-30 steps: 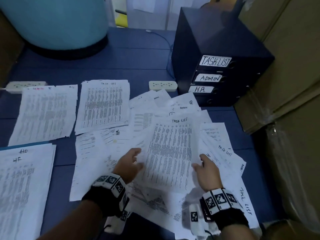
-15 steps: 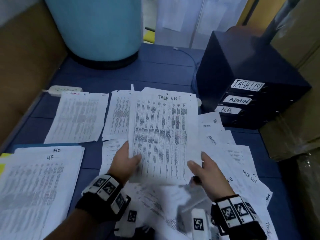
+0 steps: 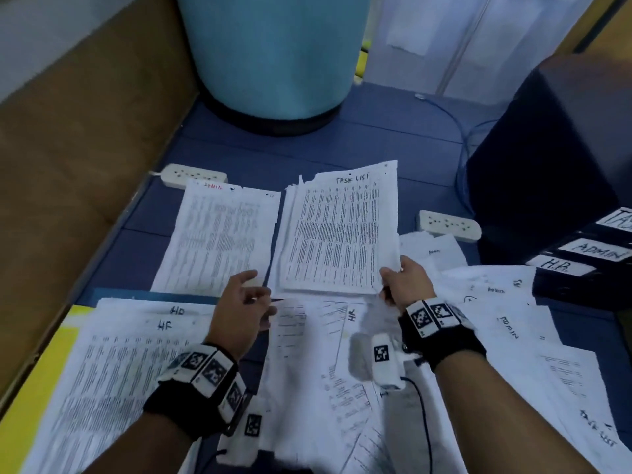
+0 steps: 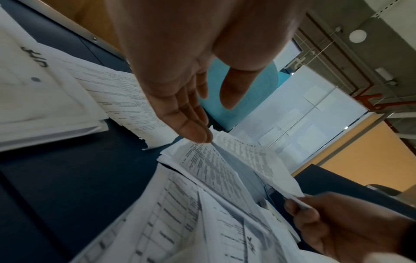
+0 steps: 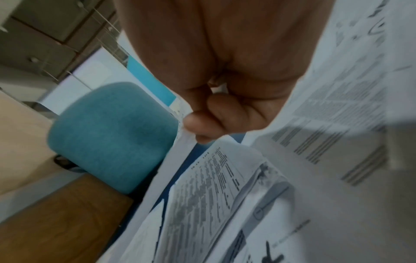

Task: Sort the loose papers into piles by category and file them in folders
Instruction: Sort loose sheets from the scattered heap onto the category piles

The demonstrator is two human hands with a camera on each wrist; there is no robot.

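A printed sheet headed TASK LIST [image 3: 338, 234] lies tilted over the task-list pile at the table's middle. My right hand [image 3: 388, 283] pinches its near right corner, a grip also seen in the right wrist view [image 5: 193, 124]. My left hand [image 3: 260, 294] hovers by the sheet's near left corner with fingers straight and holds nothing; in its wrist view the left hand [image 4: 213, 121] has a fingertip at the sheet's edge [image 4: 254, 160]. The ADMIN pile [image 3: 219, 234] sits to the left. The HR pile [image 3: 119, 371] rests on a yellow folder [image 3: 41, 388]. Loose papers [image 3: 506, 319] spread near and right.
A dark drawer box [image 3: 561, 159] labelled TASK LIST, ADMIN and H.R. stands at the right. Two white power strips [image 3: 193, 176] [image 3: 448, 225] lie on the blue table. A teal round object [image 3: 273, 53] stands at the back. A brown panel [image 3: 68, 148] borders the left.
The TASK LIST sheet went from the loose heap, held in both hands, forward and down onto the task-list pile. My left hand has let go of it; the right still pinches it.
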